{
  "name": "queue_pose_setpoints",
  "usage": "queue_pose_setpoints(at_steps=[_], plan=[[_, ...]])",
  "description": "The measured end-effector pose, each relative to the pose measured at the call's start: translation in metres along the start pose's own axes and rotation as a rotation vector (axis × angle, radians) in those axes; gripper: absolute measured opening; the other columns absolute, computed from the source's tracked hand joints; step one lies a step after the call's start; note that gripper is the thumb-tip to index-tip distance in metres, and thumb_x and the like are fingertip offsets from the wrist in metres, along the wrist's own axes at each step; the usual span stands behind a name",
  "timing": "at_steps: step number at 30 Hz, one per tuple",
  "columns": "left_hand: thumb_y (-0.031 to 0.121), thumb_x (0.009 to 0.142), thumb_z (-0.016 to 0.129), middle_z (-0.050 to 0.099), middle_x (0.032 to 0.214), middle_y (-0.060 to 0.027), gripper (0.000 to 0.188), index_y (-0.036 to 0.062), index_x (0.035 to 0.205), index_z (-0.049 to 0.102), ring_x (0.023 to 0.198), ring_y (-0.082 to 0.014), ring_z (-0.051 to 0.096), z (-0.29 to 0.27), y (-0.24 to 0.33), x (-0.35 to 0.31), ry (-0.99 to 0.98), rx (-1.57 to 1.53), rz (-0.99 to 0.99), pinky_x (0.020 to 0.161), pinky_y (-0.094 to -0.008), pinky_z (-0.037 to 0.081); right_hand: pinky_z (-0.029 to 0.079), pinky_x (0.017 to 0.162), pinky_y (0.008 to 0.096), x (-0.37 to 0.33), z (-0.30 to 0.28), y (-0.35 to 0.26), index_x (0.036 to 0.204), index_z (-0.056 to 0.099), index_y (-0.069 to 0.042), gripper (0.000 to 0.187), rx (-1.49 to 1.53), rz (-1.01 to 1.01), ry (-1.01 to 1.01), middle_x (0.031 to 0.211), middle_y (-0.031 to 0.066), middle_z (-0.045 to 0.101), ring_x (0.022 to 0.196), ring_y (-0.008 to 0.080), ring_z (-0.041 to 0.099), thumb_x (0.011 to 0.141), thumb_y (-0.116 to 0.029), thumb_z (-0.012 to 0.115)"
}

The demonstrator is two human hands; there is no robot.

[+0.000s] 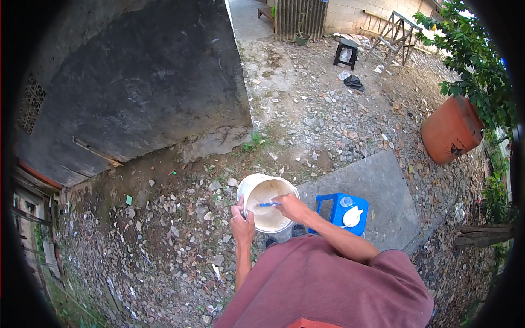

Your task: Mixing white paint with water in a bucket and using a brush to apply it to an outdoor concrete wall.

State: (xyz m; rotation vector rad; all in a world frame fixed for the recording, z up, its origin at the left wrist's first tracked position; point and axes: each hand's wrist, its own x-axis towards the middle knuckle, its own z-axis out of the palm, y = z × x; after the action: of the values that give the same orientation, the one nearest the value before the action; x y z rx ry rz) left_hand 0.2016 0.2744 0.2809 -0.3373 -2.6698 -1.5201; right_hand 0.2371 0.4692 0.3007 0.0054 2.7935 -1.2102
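A white bucket [246,183] with pale beige, creamy-looking contents tilts toward me in front of my body. Along its left rim, my left hand [240,223] is closed, fingers wrapped over the edge. My right hand [290,206] reaches inside the bucket, closed around a slim blue handle [266,204] that points left across the contents. What sits at the far end of that handle is hard to make out; it may be dipped in the mixture. Just right of my right forearm stands a blue plastic stool [361,201], bearing a small clear cup [346,201] and a crumpled white item [353,217].
Rubble and gravel surround a grey concrete slab [391,191] under the stool. A dark wall [164,82] rises at left. Toward the right lies an orange drum [451,131] beside a leafy tree [476,60]. Farther back are a black stool [346,52] and a sawhorse-like stand [396,38].
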Motion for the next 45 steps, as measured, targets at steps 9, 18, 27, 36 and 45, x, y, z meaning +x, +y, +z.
queue_pose_setpoints(at_steps=[9, 18, 27, 36, 45], plan=[[0.009, 0.081, 0.053, 0.059, 0.124, -0.0144, 0.021, 0.0020, 0.096, 0.040, 0.077, -0.0416, 0.065, 0.012, 0.007, 0.004, 0.001, 0.121, 0.077, 0.058, -0.0453, 0.051, 0.052, 0.072, 0.0457, -0.001, 0.026, 0.020, 0.101, 0.067, 0.000, 0.021, -0.196, 0.010, -0.038, 0.085, 0.0240, 0.066, 0.081, 0.0393, 0.065, 0.081, -0.004, 0.061], [0.008, 0.080, 0.053, 0.059, 0.124, -0.0139, 0.019, 0.0022, 0.095, 0.043, 0.085, -0.0403, 0.064, 0.021, 0.021, -0.001, -0.028, 0.105, 0.074, 0.068, -0.0459, 0.052, 0.052, 0.069, 0.0443, 0.004, 0.017, 0.023, 0.101, 0.066, 0.001, 0.020, -0.099, -0.062, 0.178, 0.089, 0.0222, 0.066, 0.078, 0.0391, 0.064, 0.082, -0.006, 0.062], [0.008, 0.081, 0.055, 0.058, 0.126, -0.0126, 0.021, 0.0023, 0.096, 0.041, 0.084, -0.0405, 0.064, 0.026, 0.013, 0.003, -0.035, 0.099, 0.080, 0.066, -0.0456, 0.053, 0.052, 0.071, 0.0449, -0.004, 0.006, 0.036, 0.102, 0.063, 0.002, 0.021, 0.006, -0.103, 0.061, 0.094, 0.0220, 0.065, 0.081, 0.0384, 0.065, 0.082, -0.002, 0.058], [0.010, 0.081, 0.055, 0.059, 0.124, -0.0137, 0.021, 0.0029, 0.095, 0.041, 0.088, -0.0413, 0.063, 0.030, 0.024, 0.003, -0.068, 0.161, 0.059, 0.072, -0.0471, 0.051, 0.050, 0.069, 0.0476, -0.007, 0.021, 0.039, 0.096, 0.066, 0.001, 0.016, -0.154, 0.022, 0.020, 0.084, 0.0266, 0.064, 0.078, 0.0408, 0.064, 0.082, -0.005, 0.060], [0.012, 0.083, 0.055, 0.057, 0.125, -0.0166, 0.027, 0.0011, 0.106, 0.044, 0.087, -0.0419, 0.062, 0.029, 0.017, -0.004, -0.085, 0.077, -0.019, 0.070, -0.0480, 0.051, 0.050, 0.069, 0.0479, 0.016, 0.018, 0.030, 0.097, 0.066, 0.002, 0.017, -0.014, -0.082, 0.224, 0.086, 0.0273, 0.064, 0.078, 0.0408, 0.064, 0.082, -0.003, 0.058]])
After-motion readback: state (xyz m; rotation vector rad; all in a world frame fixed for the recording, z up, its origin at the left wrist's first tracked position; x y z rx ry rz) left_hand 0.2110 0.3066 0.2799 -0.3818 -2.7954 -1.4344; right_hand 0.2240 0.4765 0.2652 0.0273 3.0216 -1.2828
